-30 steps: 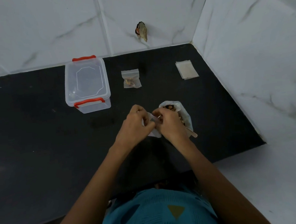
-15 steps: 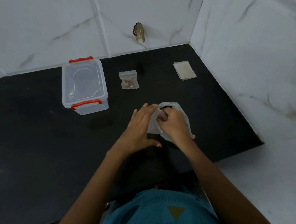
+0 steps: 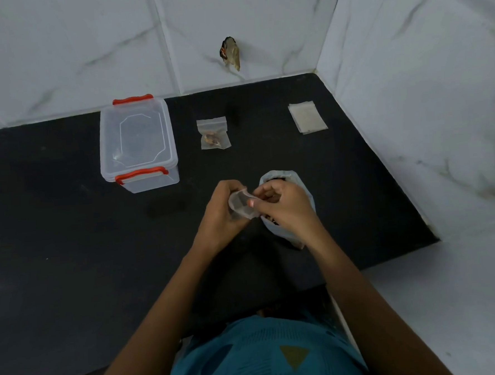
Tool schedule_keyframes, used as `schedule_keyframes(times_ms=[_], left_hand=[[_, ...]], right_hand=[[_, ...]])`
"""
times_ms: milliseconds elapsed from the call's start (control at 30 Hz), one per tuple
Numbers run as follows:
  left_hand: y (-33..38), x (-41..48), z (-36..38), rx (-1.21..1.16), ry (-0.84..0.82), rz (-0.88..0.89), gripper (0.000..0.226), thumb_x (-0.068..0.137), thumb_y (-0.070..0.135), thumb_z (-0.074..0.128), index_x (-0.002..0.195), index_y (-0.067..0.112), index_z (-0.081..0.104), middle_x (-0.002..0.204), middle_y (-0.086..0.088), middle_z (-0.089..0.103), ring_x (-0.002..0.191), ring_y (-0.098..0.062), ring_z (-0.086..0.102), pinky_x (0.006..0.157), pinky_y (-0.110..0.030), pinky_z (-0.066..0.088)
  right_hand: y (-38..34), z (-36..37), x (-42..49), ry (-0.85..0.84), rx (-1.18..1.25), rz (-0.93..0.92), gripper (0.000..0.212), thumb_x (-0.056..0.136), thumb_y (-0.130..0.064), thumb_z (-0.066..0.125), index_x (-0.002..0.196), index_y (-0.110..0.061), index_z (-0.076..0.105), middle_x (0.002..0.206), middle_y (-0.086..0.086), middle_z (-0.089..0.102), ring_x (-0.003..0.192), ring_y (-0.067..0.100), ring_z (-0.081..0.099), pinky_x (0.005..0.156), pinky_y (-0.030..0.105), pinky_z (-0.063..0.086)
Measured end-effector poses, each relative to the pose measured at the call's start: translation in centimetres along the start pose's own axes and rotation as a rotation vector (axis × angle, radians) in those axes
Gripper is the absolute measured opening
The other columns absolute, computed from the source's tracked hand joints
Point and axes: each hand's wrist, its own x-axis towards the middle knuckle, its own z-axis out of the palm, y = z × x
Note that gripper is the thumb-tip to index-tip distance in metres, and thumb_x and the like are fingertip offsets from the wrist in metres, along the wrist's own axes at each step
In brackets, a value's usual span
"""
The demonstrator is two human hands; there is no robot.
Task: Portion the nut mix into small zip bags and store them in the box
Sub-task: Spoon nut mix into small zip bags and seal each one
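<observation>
Both hands hold a small clear zip bag (image 3: 239, 204) above the black counter (image 3: 70, 241). My left hand (image 3: 220, 215) grips its left side and my right hand (image 3: 282, 207) pinches its right edge, so the mouth stands open. I cannot tell what is inside it. Behind my right hand lies the larger plastic bag of nut mix (image 3: 304, 189), mostly hidden. A filled small zip bag (image 3: 213, 133) lies flat further back. The clear box (image 3: 137, 142) with red latches stands at the back left, lid on.
A stack of unused zip bags (image 3: 307, 117) lies at the back right near the tiled corner. White marble-look walls close the counter at the back and right. A scrap of paper or tape (image 3: 230, 53) sticks to the back wall.
My left hand went from flat fingers over the bag to a grip on its side. The small bag's mouth is now pulled open between both hands. The wooden stick seen earlier is out of sight.
</observation>
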Motion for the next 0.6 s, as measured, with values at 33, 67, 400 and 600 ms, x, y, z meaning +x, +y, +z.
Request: schedule_keyframes(times_ms=[33, 67, 400, 600], left_hand=[[-0.01, 0.01, -0.05, -0.011, 0.000, -0.009, 0.048, 0.069, 0.008, 0.078, 0.106, 0.013, 0.047, 0.103, 0.014, 0.047, 0.096, 0.005, 0.052, 0.081, -0.007, 0.043], [-0.03, 0.03, -0.01, -0.027, -0.019, -0.025, 0.052, 0.068, 0.007, 0.078, 0.108, 0.014, 0.046, 0.104, 0.014, 0.047, 0.097, 0.010, 0.051, 0.081, -0.005, 0.042], [-0.01, -0.64, 0.26, -0.110, -0.114, -0.057, 0.061, 0.065, 0.039, 0.066, 0.118, 0.023, 0.040, 0.116, 0.015, 0.044, 0.107, 0.006, 0.048, 0.086, -0.009, 0.042], [-0.48, -0.56, 0.35, -0.152, -0.064, -0.126, 0.057, 0.074, 0.004, 0.070, 0.107, 0.036, 0.035, 0.109, 0.013, 0.046, 0.101, 0.012, 0.049, 0.084, -0.007, 0.042]], right_hand=[[-0.12, 0.01, -0.06, -0.003, 0.001, 0.000, 0.011, 0.083, -0.013, 0.067, 0.091, -0.016, 0.061, 0.086, -0.004, 0.062, 0.075, 0.004, 0.061, 0.068, 0.015, 0.052], [-0.15, -0.01, -0.14, 0.003, 0.000, -0.002, 0.009, 0.084, -0.011, 0.065, 0.089, -0.016, 0.060, 0.086, -0.003, 0.063, 0.070, 0.003, 0.061, 0.064, 0.014, 0.052], [-0.08, 0.77, -0.16, 0.093, -0.203, -0.039, 0.014, 0.087, -0.008, 0.059, 0.078, -0.018, 0.055, 0.068, -0.014, 0.052, 0.055, -0.005, 0.051, 0.050, 0.003, 0.042], [-0.02, 0.42, 0.06, 0.012, -0.099, -0.020, 0.004, 0.086, -0.017, 0.063, 0.086, -0.020, 0.060, 0.078, -0.014, 0.058, 0.074, -0.002, 0.057, 0.067, 0.010, 0.046]])
